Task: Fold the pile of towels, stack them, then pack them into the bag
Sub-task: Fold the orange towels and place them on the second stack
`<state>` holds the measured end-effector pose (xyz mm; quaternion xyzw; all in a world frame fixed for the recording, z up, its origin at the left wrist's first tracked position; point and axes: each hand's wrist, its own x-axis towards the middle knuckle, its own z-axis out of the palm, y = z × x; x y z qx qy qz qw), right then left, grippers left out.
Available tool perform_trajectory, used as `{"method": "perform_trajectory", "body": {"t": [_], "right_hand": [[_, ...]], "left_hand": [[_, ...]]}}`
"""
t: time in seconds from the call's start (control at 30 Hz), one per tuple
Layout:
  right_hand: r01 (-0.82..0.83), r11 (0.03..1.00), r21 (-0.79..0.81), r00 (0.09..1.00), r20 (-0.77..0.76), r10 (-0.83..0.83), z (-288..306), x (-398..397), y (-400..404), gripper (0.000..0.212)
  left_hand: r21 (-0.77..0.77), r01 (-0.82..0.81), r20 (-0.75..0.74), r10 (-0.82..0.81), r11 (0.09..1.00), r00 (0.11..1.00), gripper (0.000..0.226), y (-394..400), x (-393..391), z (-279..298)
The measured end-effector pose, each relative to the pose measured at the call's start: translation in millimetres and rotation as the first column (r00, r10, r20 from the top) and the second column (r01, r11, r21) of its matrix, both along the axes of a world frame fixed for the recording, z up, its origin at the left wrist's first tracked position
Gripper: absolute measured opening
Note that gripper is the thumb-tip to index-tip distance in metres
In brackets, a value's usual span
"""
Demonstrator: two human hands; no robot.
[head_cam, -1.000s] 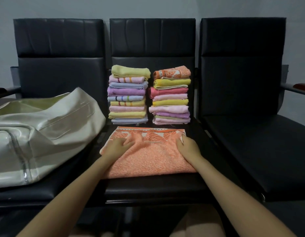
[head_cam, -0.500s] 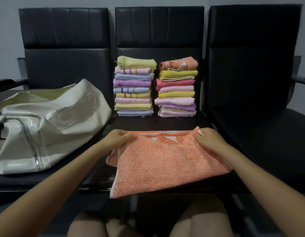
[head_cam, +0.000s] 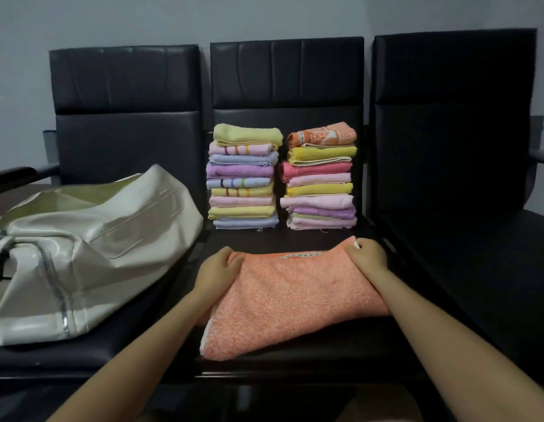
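Note:
An orange towel (head_cam: 292, 300) lies half folded on the front of the middle black seat (head_cam: 325, 357). My left hand (head_cam: 217, 274) grips its far left corner and my right hand (head_cam: 369, 257) pinches its far right corner, both fists curled round the cloth. Behind the towel stand two stacks of folded towels: the left stack (head_cam: 243, 181) topped by a pale yellow one, the right stack (head_cam: 321, 178) topped by an orange patterned one. A cream bag (head_cam: 82, 254) lies on the left seat, its opening facing up.
Three black padded chairs stand side by side against a grey wall. The right chair seat (head_cam: 465, 257) holds nothing. Armrests (head_cam: 15, 173) stick out at the far left and far right. My knees show below the seat's front edge.
My hands took hold of the orange towel's far corners and drew that edge up and toward me over the rest. The towel's near left corner now hangs over the seat front.

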<state>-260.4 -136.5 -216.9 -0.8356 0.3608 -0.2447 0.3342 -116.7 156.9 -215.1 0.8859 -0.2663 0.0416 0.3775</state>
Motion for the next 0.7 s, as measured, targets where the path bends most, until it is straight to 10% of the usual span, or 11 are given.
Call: {"method": "perform_trajectory", "body": {"t": [0.37,0.57,0.7], "right_hand": [[-0.077,0.929,-0.362,0.982,-0.188,0.008,-18,13,-6,0.021],[-0.098,0.934,-0.344,0.959,-0.285,-0.004,-17,13,-8,0.03],[-0.091,0.956,-0.279,0.968,-0.252,0.019,-16,12,-7,0.024]], "left_hand": [[0.037,0.014,0.009,-0.015,0.999,1.0,0.017,-4,47,29],[0.279,-0.128,0.115,0.099,0.952,0.988,0.029,-11,60,-9],[0.145,-0.152,0.171,0.126,0.978,0.977,0.022,-8,60,-27]]}}
